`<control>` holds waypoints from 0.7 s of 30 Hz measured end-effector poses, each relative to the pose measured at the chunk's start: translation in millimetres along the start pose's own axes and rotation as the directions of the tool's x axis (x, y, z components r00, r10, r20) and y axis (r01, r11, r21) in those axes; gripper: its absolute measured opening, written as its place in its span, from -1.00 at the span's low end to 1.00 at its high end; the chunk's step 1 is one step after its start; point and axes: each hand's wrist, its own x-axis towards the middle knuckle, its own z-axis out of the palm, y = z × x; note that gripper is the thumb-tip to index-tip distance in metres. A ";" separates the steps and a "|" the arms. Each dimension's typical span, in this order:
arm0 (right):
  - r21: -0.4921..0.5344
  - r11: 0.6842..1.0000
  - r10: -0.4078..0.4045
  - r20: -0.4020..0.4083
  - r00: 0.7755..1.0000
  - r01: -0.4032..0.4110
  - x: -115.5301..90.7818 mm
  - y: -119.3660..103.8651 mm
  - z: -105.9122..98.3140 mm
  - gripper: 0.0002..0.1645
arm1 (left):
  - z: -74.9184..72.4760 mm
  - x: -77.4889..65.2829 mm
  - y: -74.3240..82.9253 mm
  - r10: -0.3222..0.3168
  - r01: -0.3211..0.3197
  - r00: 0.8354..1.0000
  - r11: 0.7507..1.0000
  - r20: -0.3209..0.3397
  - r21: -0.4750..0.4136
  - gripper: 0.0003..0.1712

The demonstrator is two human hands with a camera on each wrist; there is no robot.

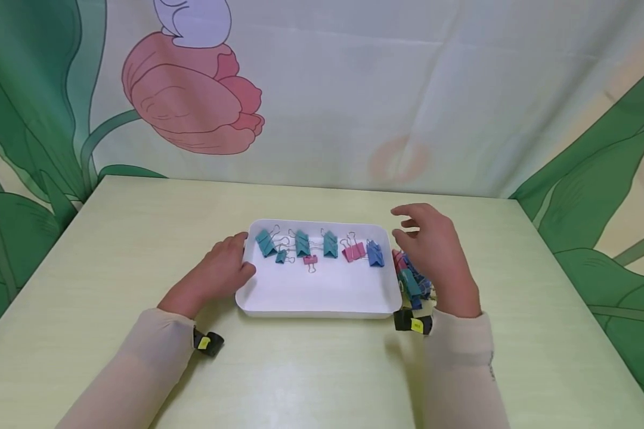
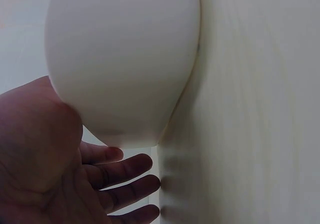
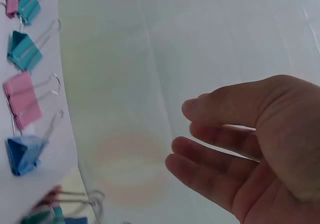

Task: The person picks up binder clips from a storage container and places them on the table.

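Observation:
A white tray (image 1: 322,301) holds binder clips: several teal ones, such as the middle teal clip (image 1: 303,244), a larger pink clip (image 1: 354,252), a small pink clip (image 1: 310,260) and a blue clip (image 1: 375,254). My left hand (image 1: 222,268) grips the tray's left end, thumb over the rim; in the left wrist view its fingers (image 2: 127,169) extend along the outer wall. My right hand (image 1: 434,244) is raised beyond the tray's right end, fingers loosely bent and apart, holding nothing. Beneath it lies a heap of binder clips (image 1: 409,280), partly hidden by the hand.
The pale wooden table (image 1: 300,375) carries the tray and the heap. A printed curtain (image 1: 322,107) with a pink flower hangs behind the far edge. Black straps with yellow labels, such as the left strap (image 1: 208,344), sit at both wrists.

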 end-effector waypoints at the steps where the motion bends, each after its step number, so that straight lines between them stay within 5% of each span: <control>1: 0.000 1.000 -0.019 -0.009 1.000 0.019 0.8 -3.4 3.1 -0.51 | 0.1 0.3 -0.6 0.001 -0.001 1.000 1.000 -0.003 0.000 -0.22; 7: 0.019 0.996 -0.086 -0.003 0.996 0.086 5.1 -21.6 22.4 -0.44 | 1.6 1.4 -3.2 0.000 0.000 1.000 1.000 -0.004 -0.004 -0.21; 21: -0.005 0.994 -0.105 0.242 0.965 0.109 50.2 -42.1 74.8 -0.44 | 0.6 1.0 -2.4 -0.004 0.004 1.000 1.000 -0.008 -0.002 -0.20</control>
